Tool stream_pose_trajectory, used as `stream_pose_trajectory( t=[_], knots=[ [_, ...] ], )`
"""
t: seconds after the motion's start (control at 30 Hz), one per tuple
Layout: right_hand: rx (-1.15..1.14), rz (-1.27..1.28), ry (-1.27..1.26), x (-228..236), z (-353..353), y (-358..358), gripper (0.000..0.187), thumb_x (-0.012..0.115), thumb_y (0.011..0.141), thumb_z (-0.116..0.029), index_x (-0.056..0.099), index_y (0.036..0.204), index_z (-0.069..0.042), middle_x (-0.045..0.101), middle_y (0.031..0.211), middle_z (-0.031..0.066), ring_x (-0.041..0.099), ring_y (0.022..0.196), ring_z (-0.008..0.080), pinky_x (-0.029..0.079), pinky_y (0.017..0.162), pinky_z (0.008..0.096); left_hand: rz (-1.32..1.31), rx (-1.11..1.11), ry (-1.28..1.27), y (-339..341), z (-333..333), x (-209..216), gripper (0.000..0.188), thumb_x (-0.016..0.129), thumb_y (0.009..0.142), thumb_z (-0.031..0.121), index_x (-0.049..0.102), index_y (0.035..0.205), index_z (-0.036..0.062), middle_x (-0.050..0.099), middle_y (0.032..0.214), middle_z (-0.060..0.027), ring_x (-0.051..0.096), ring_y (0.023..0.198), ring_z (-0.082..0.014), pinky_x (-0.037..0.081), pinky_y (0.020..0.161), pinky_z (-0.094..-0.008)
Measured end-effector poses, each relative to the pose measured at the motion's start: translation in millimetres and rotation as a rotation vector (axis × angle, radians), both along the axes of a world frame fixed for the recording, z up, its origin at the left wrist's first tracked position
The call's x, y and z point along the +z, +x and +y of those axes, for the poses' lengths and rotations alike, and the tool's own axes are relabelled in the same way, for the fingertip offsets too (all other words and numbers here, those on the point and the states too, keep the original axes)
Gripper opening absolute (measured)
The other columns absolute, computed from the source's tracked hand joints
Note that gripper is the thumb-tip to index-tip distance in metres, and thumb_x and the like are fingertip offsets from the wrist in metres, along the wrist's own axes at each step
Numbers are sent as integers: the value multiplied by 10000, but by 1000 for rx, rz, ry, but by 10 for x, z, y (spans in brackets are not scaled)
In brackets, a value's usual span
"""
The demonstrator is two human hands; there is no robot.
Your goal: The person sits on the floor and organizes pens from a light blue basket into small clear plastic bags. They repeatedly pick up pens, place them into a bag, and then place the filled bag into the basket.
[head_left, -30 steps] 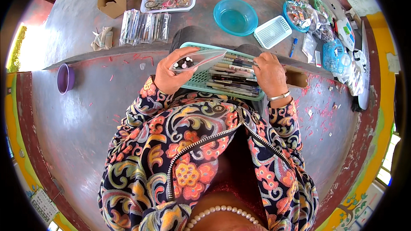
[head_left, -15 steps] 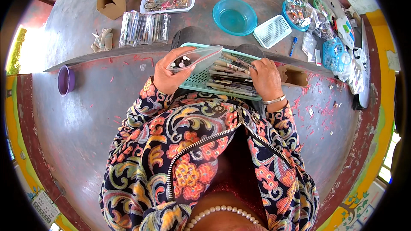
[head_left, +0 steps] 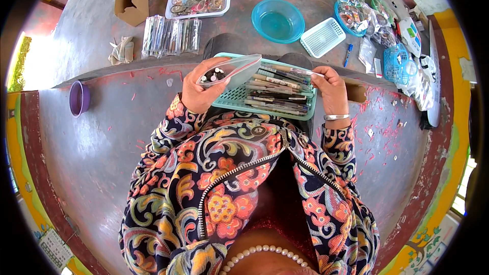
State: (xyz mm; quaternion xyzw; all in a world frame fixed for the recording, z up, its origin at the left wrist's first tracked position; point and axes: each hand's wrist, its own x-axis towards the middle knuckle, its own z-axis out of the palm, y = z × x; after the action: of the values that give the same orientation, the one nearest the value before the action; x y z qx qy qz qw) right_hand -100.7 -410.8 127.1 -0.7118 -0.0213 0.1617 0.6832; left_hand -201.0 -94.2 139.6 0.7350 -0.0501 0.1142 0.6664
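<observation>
Across your knees (head_left: 221, 45), a pale green basket (head_left: 231, 100) is holding loose pens (head_left: 275, 90). Over its left part, your left grip (head_left: 200, 85) is grasping a clear bag (head_left: 243, 67) of pens; at its right edge, your right grip (head_left: 333, 87) is pinching a pen (head_left: 308, 72) by its end. Beyond, the table (head_left: 91, 38) is carrying bagged pens (head_left: 171, 36), then a blue basin (head_left: 277, 21).

On my feed I see a dark, orange-flowered, scroll-patterned jacket (head_left: 168, 175), its toothed metal zip (head_left: 202, 214) parted over a shadowed top (head_left: 279, 225), probably glittery red. I also see a white bead necklace (head_left: 265, 248) and a silvery bangle (head_left: 336, 117).
</observation>
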Motion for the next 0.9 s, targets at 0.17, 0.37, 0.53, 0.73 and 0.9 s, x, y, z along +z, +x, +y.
stream_pose_trajectory(
  t=[0.17, 0.37, 0.53, 0.73, 0.9],
  knots=[
    [-49, 222, 651, -93, -135, 22, 129, 632, 874, -62, 626, 996, -19, 634, 802, 59, 568, 685, 139, 448, 633, 258, -4, -7, 9, 2, -2, -3, 416, 645, 817, 14, 541, 1218, -27, 635, 1046, -61, 566, 906, -91, 450, 801, -240],
    [-40, 271, 883, -174, -156, 44, 156, 650, 868, -94, 624, 1012, -39, 629, 774, 73, 566, 668, 169, 442, 631, 286, 36, 14, 27, -6, -19, 27, 415, 644, 803, 9, 547, 1205, -31, 638, 1050, -68, 572, 916, -107, 446, 809, -245],
    [-28, 255, 884, -140, -113, 33, 149, 623, 887, -103, 611, 1016, -29, 616, 756, 74, 552, 648, 164, 421, 611, 280, 28, 8, 29, -11, -7, 6, 412, 648, 803, 7, 551, 1202, -30, 646, 1044, -77, 576, 915, -108, 450, 816, -249],
    [-35, 39, 715, 233, -11, -13, 161, 554, 925, -103, 577, 1037, 10, 622, 805, 84, 549, 663, 154, 433, 626, 292, -11, -45, 55, 0, 11, 14, 428, 642, 800, -24, 544, 1217, -32, 650, 1078, -103, 591, 976, -127, 458, 862, -274],
    [122, -247, 380, 823, 135, -47, 176, 581, 912, -92, 542, 1035, 27, 630, 870, 89, 611, 742, 164, 492, 695, 276, 13, -164, -72, 21, 30, -34, 448, 591, 820, 10, 511, 1261, -1, 636, 1107, -103, 576, 991, -128, 454, 876, -283]
  ],
)
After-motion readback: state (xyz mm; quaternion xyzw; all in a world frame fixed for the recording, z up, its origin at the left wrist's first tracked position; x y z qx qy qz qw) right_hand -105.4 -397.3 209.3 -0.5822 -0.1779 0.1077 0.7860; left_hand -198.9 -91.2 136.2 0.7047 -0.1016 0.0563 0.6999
